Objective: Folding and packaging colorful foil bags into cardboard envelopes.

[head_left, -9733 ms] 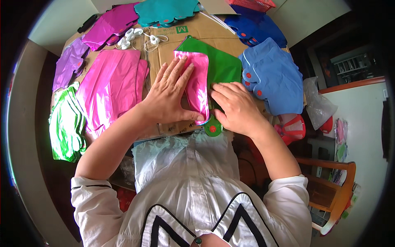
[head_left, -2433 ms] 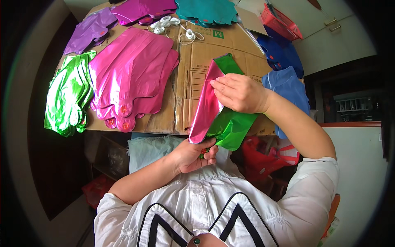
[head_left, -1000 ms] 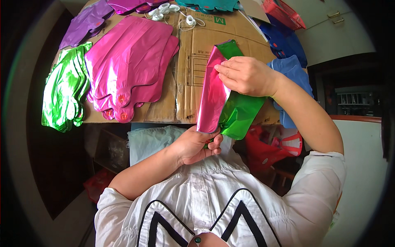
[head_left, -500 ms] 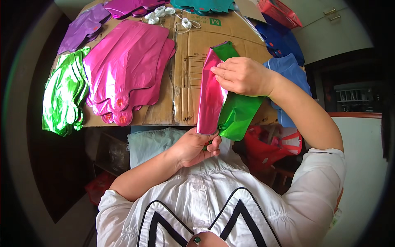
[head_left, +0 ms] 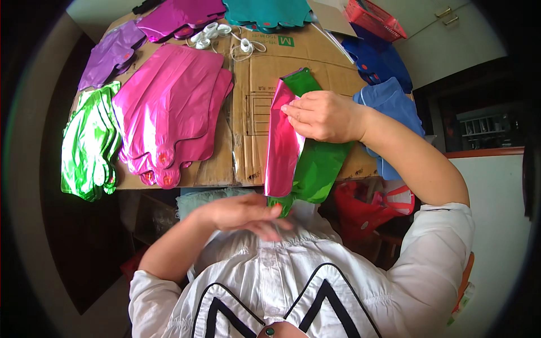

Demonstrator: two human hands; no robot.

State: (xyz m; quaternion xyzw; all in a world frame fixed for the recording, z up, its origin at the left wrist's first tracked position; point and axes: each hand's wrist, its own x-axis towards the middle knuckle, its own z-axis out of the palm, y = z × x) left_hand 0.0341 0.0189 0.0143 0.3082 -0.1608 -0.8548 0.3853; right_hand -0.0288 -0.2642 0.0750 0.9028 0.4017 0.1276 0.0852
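My right hand (head_left: 324,117) is closed, its fingertips pinching a folded, shiny foil piece. One face of this piece is pink (head_left: 282,164) and the other green (head_left: 321,172). It hangs down past the table's front edge, and a narrow green tail shows at its lower end. Just below and left of that end is my left hand (head_left: 248,215), blurred by motion, fingers stretched out and holding nothing I can see. A stack of flat pink foil pieces (head_left: 169,96) with red spots at their lower ends lies to the left, beside a stack of bright green ones (head_left: 87,146).
Cardboard (head_left: 248,163) covers the tabletop. Along the back lie purple (head_left: 112,53), magenta (head_left: 180,17) and teal (head_left: 267,12) foil stacks and white cord bundles (head_left: 209,35). Blue fabric (head_left: 389,107) and a red basket (head_left: 376,19) are at the right. A red bag (head_left: 360,205) sits below the edge.
My left hand has let go of the foil's lower end and moved slightly left and down, its fingers opening. My right hand still pinches the foil. The whole view has shifted a little.
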